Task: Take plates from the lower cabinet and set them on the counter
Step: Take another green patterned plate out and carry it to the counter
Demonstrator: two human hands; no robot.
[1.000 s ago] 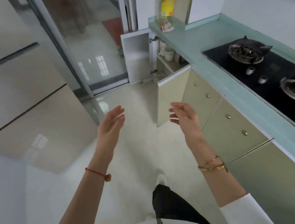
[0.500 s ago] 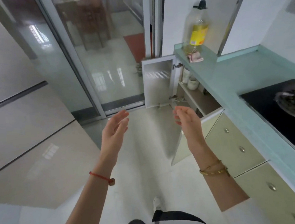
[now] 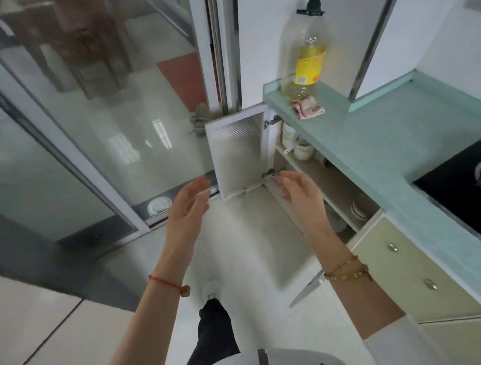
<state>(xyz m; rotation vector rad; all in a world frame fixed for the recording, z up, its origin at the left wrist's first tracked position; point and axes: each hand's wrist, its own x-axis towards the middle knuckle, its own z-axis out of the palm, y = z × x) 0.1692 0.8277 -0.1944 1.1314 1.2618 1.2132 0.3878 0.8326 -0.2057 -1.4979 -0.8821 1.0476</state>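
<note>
The lower cabinet (image 3: 325,180) under the pale green counter (image 3: 375,147) stands with both doors swung out. White plates (image 3: 357,210) lean on edge inside it at the near end; white cups and bowls (image 3: 295,144) sit on its shelf further back. My left hand (image 3: 187,208) and my right hand (image 3: 301,194) are raised in front of me, palms facing each other, fingers apart, holding nothing. The right hand is just outside the cabinet opening, left of the plates.
The far cabinet door (image 3: 238,150) juts into the floor space; the near door (image 3: 309,287) hangs open by my right forearm. An oil bottle (image 3: 308,57) and a pink packet (image 3: 308,109) stand on the counter's far end. A black hob (image 3: 472,191) lies at right. Glass sliding doors (image 3: 89,131) close the left.
I have walked closer to the open cabinet; its inside and the plates have come into view. Both hands stay raised and empty, now reaching nearer the opening.
</note>
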